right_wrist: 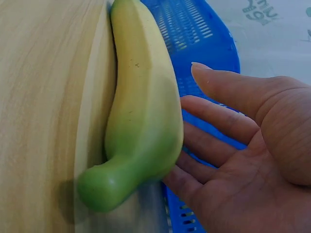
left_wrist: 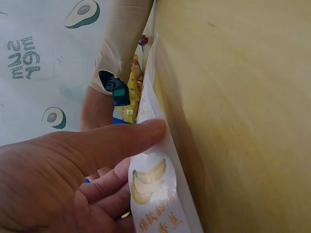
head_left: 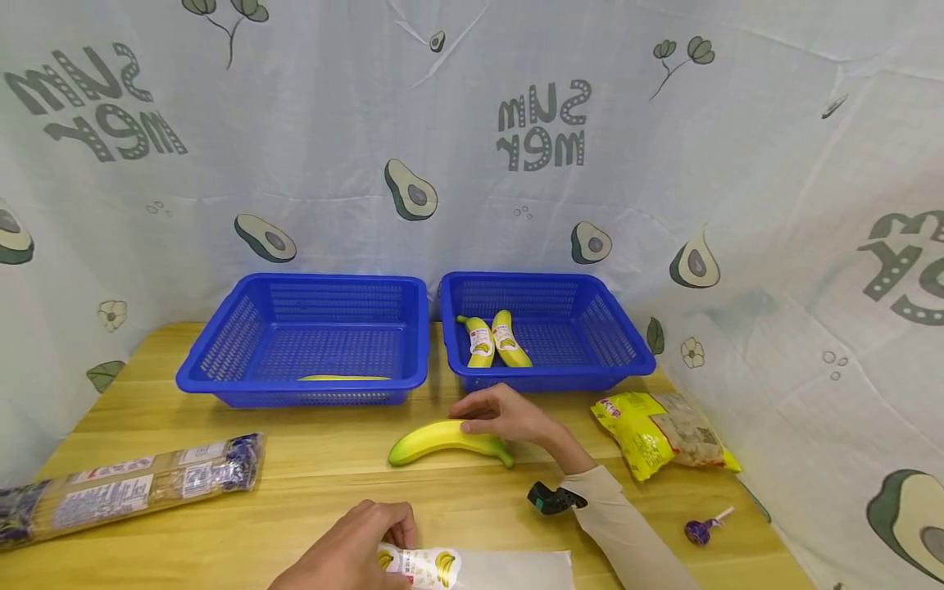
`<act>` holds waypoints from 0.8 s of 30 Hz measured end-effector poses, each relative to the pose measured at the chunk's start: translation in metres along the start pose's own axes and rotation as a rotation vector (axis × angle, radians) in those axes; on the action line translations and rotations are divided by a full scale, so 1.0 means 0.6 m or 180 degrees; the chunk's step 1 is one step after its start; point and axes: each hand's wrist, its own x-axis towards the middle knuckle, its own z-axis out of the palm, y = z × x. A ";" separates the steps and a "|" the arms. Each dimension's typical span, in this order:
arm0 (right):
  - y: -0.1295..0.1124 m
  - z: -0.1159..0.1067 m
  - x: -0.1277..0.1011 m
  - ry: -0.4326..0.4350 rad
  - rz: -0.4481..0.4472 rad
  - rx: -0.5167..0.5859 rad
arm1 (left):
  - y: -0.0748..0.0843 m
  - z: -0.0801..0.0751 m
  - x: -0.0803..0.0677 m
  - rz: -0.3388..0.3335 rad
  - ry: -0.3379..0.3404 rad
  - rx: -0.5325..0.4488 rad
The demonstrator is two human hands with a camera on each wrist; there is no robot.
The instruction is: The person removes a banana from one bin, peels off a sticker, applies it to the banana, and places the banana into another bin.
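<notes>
On the table a yellow banana (head_left: 431, 440) with green ends lies crosswise. My right hand (head_left: 505, 414) is at its stem half. In the right wrist view, the fingers (right_wrist: 214, 141) extend behind the banana (right_wrist: 146, 87), close to or touching its far side; the thumb stands apart from it. Near the table's front, my left hand (head_left: 357, 545) pinches a strip of banana label stickers (head_left: 435, 567). The left wrist view shows the thumb on the strip's face and curled fingers behind it, beside a printed label (left_wrist: 154, 179). Part of the strip is hidden by the hand.
Two blue baskets (head_left: 302, 385) (head_left: 546, 378) stand at the back; the right one holds two labelled bananas (head_left: 509, 340), the left something yellow. A long noodle-like packet (head_left: 133, 487) lies left. A yellow snack bag (head_left: 656, 434) and purple lollipop (head_left: 697, 532) lie right.
</notes>
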 end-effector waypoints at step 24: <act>-0.085 -0.028 -0.033 -0.0295 -0.0433 0.0011 | 0.041 -0.047 0.061 0.0390 0.0053 -0.0670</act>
